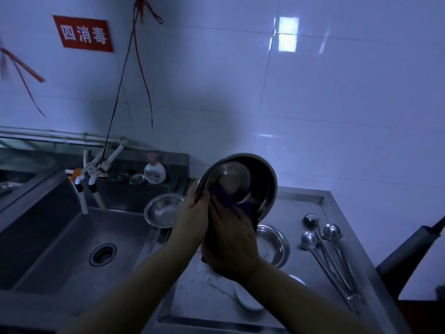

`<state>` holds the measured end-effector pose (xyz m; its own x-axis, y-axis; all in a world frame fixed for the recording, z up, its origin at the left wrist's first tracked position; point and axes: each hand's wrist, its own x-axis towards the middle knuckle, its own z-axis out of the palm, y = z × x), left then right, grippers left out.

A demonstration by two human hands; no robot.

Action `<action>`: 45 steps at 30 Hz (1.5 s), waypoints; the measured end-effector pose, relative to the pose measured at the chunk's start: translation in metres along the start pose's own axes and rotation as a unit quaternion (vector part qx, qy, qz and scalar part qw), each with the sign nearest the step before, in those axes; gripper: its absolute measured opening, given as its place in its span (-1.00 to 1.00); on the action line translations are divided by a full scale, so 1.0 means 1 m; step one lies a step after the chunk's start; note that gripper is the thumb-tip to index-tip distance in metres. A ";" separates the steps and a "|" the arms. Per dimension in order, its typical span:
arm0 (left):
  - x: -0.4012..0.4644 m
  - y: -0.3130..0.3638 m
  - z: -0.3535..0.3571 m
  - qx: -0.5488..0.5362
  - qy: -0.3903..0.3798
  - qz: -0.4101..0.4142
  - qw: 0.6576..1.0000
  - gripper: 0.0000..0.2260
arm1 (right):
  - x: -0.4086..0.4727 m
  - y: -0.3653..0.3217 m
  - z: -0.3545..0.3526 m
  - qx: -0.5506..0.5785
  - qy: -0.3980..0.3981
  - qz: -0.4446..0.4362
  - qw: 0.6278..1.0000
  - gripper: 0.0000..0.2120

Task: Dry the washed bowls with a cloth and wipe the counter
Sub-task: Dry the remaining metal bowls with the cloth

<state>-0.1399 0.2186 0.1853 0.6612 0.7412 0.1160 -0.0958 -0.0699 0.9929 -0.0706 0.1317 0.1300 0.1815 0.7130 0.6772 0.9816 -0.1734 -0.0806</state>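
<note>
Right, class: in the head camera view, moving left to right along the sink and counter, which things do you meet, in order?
Sink drain → soap bottle → bowl held up in the left hand, wiped with the purple cloth by the right hand → bowl on the counter → three ladles.

Sink (72, 237) left of counter (298, 203); ladles (330, 256) right of a bowl (274, 244)

I am seeing a steel bowl (243, 182) tilting up above the counter (301, 203), its shiny inside facing me, with a dark purple cloth (237, 208) lying over its lower rim. Two more steel bowls are sitting below: one (163, 210) beside the sink, one (273, 244) on the counter.
</note>
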 end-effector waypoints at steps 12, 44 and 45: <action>0.002 0.027 -0.020 0.060 -0.061 -0.012 0.996 -0.82 | 0.022 0.099 -0.044 -0.193 -0.016 -0.371 0.908 -0.72; -0.021 0.060 -0.005 0.063 0.048 0.043 0.996 -0.84 | 0.033 0.014 -0.048 -0.083 0.129 -0.153 0.976 -0.68; -0.020 0.060 -0.008 0.077 0.046 0.047 0.995 -0.84 | 0.030 0.014 -0.046 -0.083 0.124 -0.161 0.976 -0.69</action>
<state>-0.1653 0.2050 0.2424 0.5833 0.7838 0.2131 -0.0349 -0.2380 0.9707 -0.0539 0.1194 0.1822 -0.1742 0.5666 0.8053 0.9585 -0.0898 0.2705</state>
